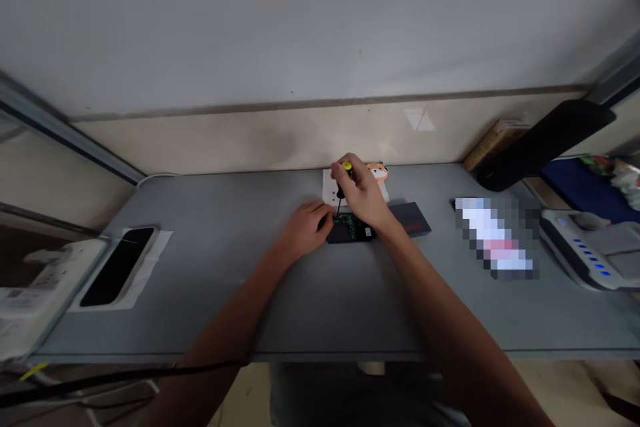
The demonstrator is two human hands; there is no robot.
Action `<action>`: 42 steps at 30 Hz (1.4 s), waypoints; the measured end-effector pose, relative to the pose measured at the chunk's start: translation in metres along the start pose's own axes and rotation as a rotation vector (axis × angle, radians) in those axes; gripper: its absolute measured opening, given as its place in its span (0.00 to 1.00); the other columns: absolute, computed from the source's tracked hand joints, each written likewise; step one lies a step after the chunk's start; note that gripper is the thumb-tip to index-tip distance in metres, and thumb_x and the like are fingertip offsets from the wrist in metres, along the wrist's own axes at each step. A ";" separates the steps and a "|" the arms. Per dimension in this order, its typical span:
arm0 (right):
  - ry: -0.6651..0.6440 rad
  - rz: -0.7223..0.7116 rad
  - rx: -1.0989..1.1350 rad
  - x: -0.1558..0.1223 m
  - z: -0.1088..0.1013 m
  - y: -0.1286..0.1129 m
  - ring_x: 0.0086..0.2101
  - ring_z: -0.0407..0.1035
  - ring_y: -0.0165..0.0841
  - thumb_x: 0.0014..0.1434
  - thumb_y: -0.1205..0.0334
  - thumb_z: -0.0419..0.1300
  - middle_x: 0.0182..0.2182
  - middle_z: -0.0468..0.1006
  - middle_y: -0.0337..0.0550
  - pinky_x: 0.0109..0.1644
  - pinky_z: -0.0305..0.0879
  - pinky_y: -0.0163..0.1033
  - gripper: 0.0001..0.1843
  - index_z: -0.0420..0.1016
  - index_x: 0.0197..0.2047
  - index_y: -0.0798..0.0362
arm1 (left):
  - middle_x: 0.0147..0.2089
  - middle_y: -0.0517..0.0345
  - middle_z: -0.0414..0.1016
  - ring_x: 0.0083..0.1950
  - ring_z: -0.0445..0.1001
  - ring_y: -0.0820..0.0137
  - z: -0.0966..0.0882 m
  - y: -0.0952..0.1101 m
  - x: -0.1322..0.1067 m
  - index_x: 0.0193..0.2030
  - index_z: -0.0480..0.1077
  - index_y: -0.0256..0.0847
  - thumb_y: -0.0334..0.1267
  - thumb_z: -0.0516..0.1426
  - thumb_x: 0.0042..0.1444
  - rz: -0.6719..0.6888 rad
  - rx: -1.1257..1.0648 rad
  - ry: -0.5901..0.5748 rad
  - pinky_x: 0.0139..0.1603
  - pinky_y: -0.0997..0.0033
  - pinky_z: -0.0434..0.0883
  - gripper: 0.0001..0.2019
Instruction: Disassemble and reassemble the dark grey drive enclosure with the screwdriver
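My right hand [364,195] is closed around a screwdriver [341,189] with a black and yellow handle. Its thin shaft points down, with the tip at the upper left part of a green circuit board [354,221]. That board sits in an open black device case [339,236] lying flat on the desk. My left hand [309,225] has its fingers bent together at the left edge of the case, gripping it there; the exact fingertip contact is hard to make out. Right of the case, partly behind my right wrist, lies a flat dark grey panel [414,219].
White paper [329,188] with a fox picture [379,172] lies behind the case. A phone [119,268] rests on tissue at the left of the grey desk [210,213]. At the right are a blurred-out item [495,240], a black cylinder [545,143] and a charger with blue lights [585,247].
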State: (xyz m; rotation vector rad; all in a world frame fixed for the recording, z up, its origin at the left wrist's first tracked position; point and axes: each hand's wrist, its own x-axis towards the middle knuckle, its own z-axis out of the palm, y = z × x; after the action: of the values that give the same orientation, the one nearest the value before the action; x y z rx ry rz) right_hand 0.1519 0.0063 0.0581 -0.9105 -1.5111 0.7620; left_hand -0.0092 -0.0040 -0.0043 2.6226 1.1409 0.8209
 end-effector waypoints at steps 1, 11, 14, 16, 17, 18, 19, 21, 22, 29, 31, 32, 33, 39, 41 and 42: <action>-0.005 0.034 0.082 0.000 0.003 0.001 0.31 0.64 0.30 0.67 0.36 0.53 0.29 0.68 0.37 0.35 0.63 0.38 0.23 0.63 0.33 0.47 | 0.37 0.55 0.79 0.43 0.79 0.63 0.000 0.000 0.000 0.40 0.74 0.43 0.28 0.52 0.64 0.000 -0.001 -0.002 0.51 0.60 0.76 0.10; 0.064 0.152 0.458 -0.004 0.002 0.011 0.26 0.61 0.28 0.64 0.30 0.53 0.27 0.64 0.34 0.32 0.63 0.38 0.26 0.66 0.38 0.46 | 0.39 0.54 0.79 0.44 0.78 0.63 0.004 -0.004 0.000 0.42 0.74 0.42 0.28 0.51 0.64 -0.017 -0.025 -0.029 0.50 0.61 0.75 0.11; 0.090 0.186 0.523 -0.007 -0.002 0.010 0.32 0.68 0.29 0.59 0.34 0.63 0.31 0.71 0.36 0.38 0.68 0.38 0.24 0.70 0.39 0.47 | 0.39 0.54 0.79 0.44 0.78 0.64 0.003 -0.003 0.000 0.42 0.73 0.41 0.28 0.50 0.65 -0.007 -0.027 -0.026 0.50 0.61 0.75 0.11; 0.129 0.206 0.522 -0.008 -0.003 0.010 0.32 0.71 0.28 0.53 0.39 0.71 0.32 0.73 0.34 0.38 0.69 0.37 0.24 0.66 0.36 0.46 | 0.39 0.55 0.79 0.44 0.78 0.64 0.002 -0.003 0.000 0.42 0.73 0.42 0.28 0.50 0.65 -0.013 -0.027 -0.031 0.51 0.61 0.75 0.10; 0.148 0.214 0.518 -0.009 -0.004 0.012 0.29 0.70 0.27 0.51 0.41 0.73 0.30 0.73 0.32 0.36 0.68 0.36 0.26 0.63 0.34 0.46 | 0.39 0.56 0.79 0.44 0.78 0.65 0.001 -0.002 0.000 0.42 0.73 0.42 0.29 0.50 0.65 -0.017 -0.028 -0.033 0.52 0.61 0.75 0.10; 0.166 0.219 0.512 -0.009 -0.004 0.013 0.25 0.67 0.26 0.51 0.42 0.73 0.26 0.70 0.29 0.31 0.66 0.35 0.27 0.60 0.33 0.46 | 0.39 0.56 0.79 0.44 0.78 0.65 0.001 -0.002 0.000 0.42 0.73 0.42 0.29 0.50 0.65 -0.020 -0.029 -0.035 0.52 0.61 0.75 0.10; 0.180 0.216 0.502 -0.009 -0.004 0.015 0.21 0.62 0.25 0.52 0.42 0.73 0.22 0.66 0.26 0.27 0.62 0.34 0.28 0.57 0.33 0.45 | 0.39 0.56 0.79 0.44 0.78 0.65 0.001 -0.002 -0.001 0.42 0.73 0.42 0.29 0.50 0.66 -0.021 -0.032 -0.037 0.53 0.61 0.75 0.10; 0.191 0.196 0.477 -0.008 -0.005 0.018 0.18 0.54 0.24 0.54 0.39 0.70 0.19 0.59 0.24 0.23 0.55 0.34 0.27 0.58 0.33 0.45 | 0.39 0.56 0.79 0.44 0.78 0.65 0.001 -0.003 -0.001 0.43 0.73 0.42 0.29 0.50 0.66 -0.018 -0.036 -0.036 0.53 0.60 0.75 0.11; 0.190 0.187 0.475 -0.008 -0.005 0.019 0.19 0.53 0.25 0.55 0.36 0.68 0.19 0.58 0.25 0.23 0.54 0.34 0.25 0.61 0.35 0.45 | 0.39 0.56 0.79 0.45 0.78 0.65 0.001 -0.003 -0.001 0.43 0.73 0.42 0.29 0.50 0.66 -0.016 -0.037 -0.036 0.53 0.60 0.75 0.11; 0.159 0.221 0.585 -0.008 -0.006 0.017 0.30 0.70 0.27 0.54 0.36 0.68 0.31 0.73 0.34 0.34 0.67 0.36 0.23 0.72 0.38 0.46 | 0.41 0.54 0.80 0.46 0.78 0.64 0.002 -0.005 -0.001 0.43 0.74 0.41 0.28 0.51 0.65 -0.018 -0.043 -0.032 0.53 0.60 0.76 0.11; 0.163 0.232 0.575 -0.009 -0.006 0.015 0.27 0.69 0.26 0.49 0.38 0.73 0.31 0.75 0.32 0.32 0.67 0.35 0.26 0.66 0.32 0.47 | 0.42 0.54 0.80 0.46 0.78 0.63 0.002 -0.005 -0.001 0.44 0.75 0.41 0.28 0.50 0.66 -0.019 -0.045 -0.039 0.53 0.59 0.76 0.12; 0.170 0.237 0.544 -0.010 -0.007 0.015 0.24 0.67 0.25 0.49 0.39 0.73 0.27 0.74 0.31 0.30 0.65 0.35 0.28 0.62 0.31 0.47 | 0.42 0.54 0.80 0.47 0.78 0.63 0.001 -0.005 -0.001 0.44 0.75 0.41 0.28 0.50 0.66 -0.021 -0.049 -0.046 0.54 0.59 0.75 0.12; 0.186 0.234 0.492 -0.010 -0.007 0.015 0.21 0.64 0.24 0.49 0.39 0.73 0.23 0.71 0.29 0.27 0.62 0.34 0.30 0.59 0.30 0.47 | 0.43 0.54 0.80 0.48 0.78 0.63 0.000 -0.005 -0.001 0.45 0.75 0.42 0.28 0.49 0.66 -0.023 -0.054 -0.055 0.54 0.59 0.75 0.13; 0.234 0.142 0.353 -0.009 -0.007 0.018 0.21 0.59 0.27 0.60 0.27 0.54 0.20 0.64 0.31 0.26 0.59 0.36 0.29 0.68 0.34 0.47 | 0.47 0.53 0.80 0.51 0.77 0.62 -0.004 -0.006 -0.002 0.49 0.75 0.42 0.26 0.48 0.64 -0.025 -0.077 -0.102 0.58 0.57 0.74 0.16; 0.204 0.160 0.406 -0.009 -0.007 0.019 0.26 0.64 0.29 0.63 0.28 0.51 0.23 0.66 0.34 0.31 0.63 0.37 0.30 0.72 0.36 0.47 | 0.47 0.52 0.80 0.52 0.77 0.62 -0.005 -0.007 -0.002 0.49 0.75 0.41 0.26 0.47 0.63 -0.025 -0.085 -0.111 0.58 0.57 0.74 0.17; 0.200 0.165 0.421 -0.009 -0.007 0.020 0.28 0.66 0.29 0.62 0.29 0.54 0.25 0.68 0.35 0.33 0.65 0.37 0.28 0.73 0.36 0.47 | 0.47 0.52 0.80 0.52 0.77 0.62 -0.005 -0.007 -0.001 0.49 0.75 0.41 0.26 0.47 0.63 -0.024 -0.089 -0.113 0.58 0.57 0.74 0.17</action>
State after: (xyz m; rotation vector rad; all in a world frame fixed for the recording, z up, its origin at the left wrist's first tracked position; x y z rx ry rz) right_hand 0.1616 0.0082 0.0377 -0.7702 -1.0555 1.0306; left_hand -0.0169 -0.0004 -0.0036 2.5425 1.0788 0.6927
